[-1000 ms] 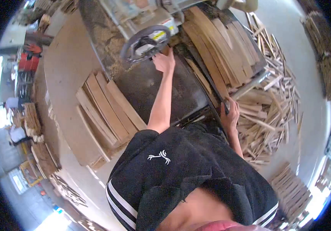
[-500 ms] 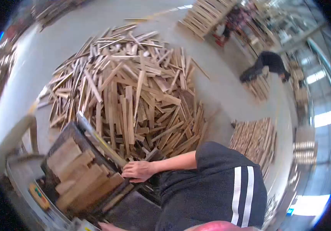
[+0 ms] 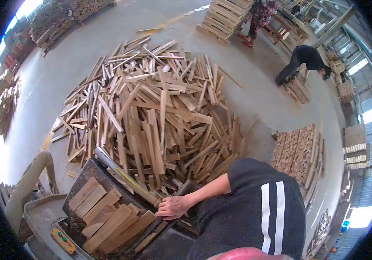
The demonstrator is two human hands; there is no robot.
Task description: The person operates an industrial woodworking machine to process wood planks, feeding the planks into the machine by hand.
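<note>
Boards [image 3: 108, 229] lie side by side on the dark machine table [image 3: 94, 168], their near ends just beside the right hand [image 3: 171, 207]. The fingers of this hand lie close together, slightly bent, over the table's edge by the lower end of a metal rail [image 3: 127, 177]; whether they grip anything cannot be told. For sound handling, the hand is best kept light on the edge, with fingertips clear of the board ends and rail, where a shifting board might pinch; a glance at the hand would seem wise before any board is moved. Beside the table are a button box [image 3: 63, 241] and a ribbed hose [image 3: 34, 173]. Beyond the rail spreads a heap of loose wood strips [image 3: 151, 130]; farther off are a neat wood stack [image 3: 296, 149] and a bending co-worker [image 3: 307, 58]. The left hand is outside the view, so its state is unknown. The right thumb and the underside of the palm are hidden, the machine is cut off at the lower edge, and a second person [image 3: 262, 17] is cropped at the top.
</note>
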